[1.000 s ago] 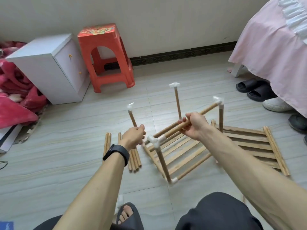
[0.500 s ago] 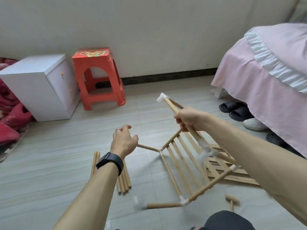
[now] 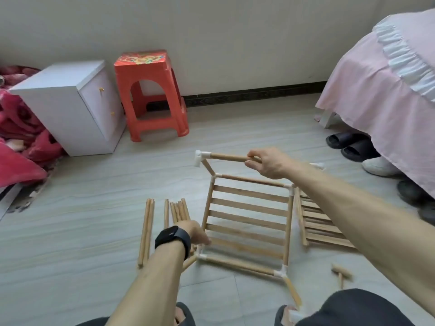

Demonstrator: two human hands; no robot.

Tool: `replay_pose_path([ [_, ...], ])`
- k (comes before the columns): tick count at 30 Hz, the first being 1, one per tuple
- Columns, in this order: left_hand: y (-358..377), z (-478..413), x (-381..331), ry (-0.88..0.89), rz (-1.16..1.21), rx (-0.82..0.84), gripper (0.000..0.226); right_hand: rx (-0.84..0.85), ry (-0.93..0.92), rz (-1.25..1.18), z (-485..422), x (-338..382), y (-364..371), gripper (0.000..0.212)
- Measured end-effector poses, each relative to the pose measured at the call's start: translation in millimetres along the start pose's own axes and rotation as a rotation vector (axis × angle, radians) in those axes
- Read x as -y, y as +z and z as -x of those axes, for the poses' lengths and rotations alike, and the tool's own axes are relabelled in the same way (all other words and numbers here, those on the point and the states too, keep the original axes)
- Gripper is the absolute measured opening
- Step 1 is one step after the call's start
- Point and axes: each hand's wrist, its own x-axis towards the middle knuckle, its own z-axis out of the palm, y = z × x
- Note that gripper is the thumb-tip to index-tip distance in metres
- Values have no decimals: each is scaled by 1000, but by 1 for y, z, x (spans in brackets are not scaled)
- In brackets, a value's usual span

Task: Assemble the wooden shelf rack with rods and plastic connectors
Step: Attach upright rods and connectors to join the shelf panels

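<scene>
**A:** Where was the rack, and how was it held?

**B:** The half-built rack of pale wooden slats and rods [image 3: 247, 220] sat on the grey tiled floor [image 3: 82, 220] between the two hands, apparently tipped up. The right hand [image 3: 268, 163] had its fingers curled round the round wooden top rod [image 3: 226, 157]. The white plastic corner connector [image 3: 199, 157] capped that rod's end, off to the hand's left.

**A:** And the other hand?

**B:** The left hand [image 3: 196, 234] sat at the rack's near left corner. Its fingers were mostly hidden behind the wrist and the black watch [image 3: 173, 238], so I couldn't tell whether it gripped or only pressed.

**A:** Why hold it that way?

**B:** My guess is one hand went high and one low on opposite sides, to steady the rack while turning it without straining the push-fit joints.

**A:** Any room to move?

**B:** The loose wooden rods [image 3: 147, 229] lay just left of the left hand. The spare slatted wooden panel [image 3: 322, 227] lay under the right forearm, right beside the rack's edge, and that was the tight side. Ahead of the right hand the floor ran open to the red plastic stool [image 3: 150, 95], well apart.
</scene>
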Motion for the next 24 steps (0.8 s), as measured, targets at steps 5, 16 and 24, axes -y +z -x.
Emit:
replay_pose_path([
  [5, 26, -18, 13, -100, -118, 41, 41, -106, 26, 41, -33, -21, 28, 28],
  [16, 12, -43, 16, -124, 84, -52, 23, -42, 241, 72, -83, -27, 92, 52],
  [24, 5, -40, 8, -119, 246, -197, 24, -51, 194, -196, -3, -38, 78, 50],
])
